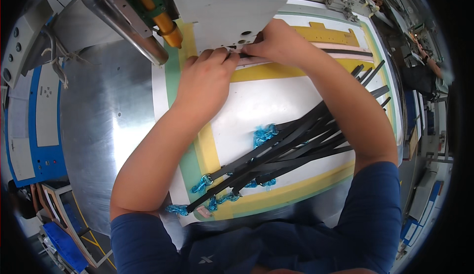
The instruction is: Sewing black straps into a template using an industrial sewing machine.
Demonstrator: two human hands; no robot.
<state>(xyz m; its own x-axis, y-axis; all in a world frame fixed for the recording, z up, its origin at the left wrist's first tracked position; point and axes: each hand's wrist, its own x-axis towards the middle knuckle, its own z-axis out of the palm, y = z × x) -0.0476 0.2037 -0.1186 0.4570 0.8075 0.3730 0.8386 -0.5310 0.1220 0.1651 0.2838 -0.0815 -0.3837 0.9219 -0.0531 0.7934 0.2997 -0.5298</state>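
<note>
A black strap (347, 52) lies lengthwise in a pale pink channel between yellow template strips (276, 73), below the white machine head (232, 15). My left hand (207, 76) is closed at the strap's left end, its fingers bent down onto the channel. Just to its right my right hand (279, 42) pinches with thumb and fingers along the same strap. The machine head and my own fingers partly hide the fingertips. Nearer to me, a loose fan of black straps (296, 138) lies on the white board, with crinkled blue plastic wrapping (265, 135) at their left ends.
Left of the head, a metal tube (143, 39) and a brass-coloured cylinder (170, 33) hang down. Yellow and green tape (210, 150) borders the board on a shiny metal table (108, 111). A blue-framed control box (37, 126) stands far left. Another person's arm (433, 67) shows far right.
</note>
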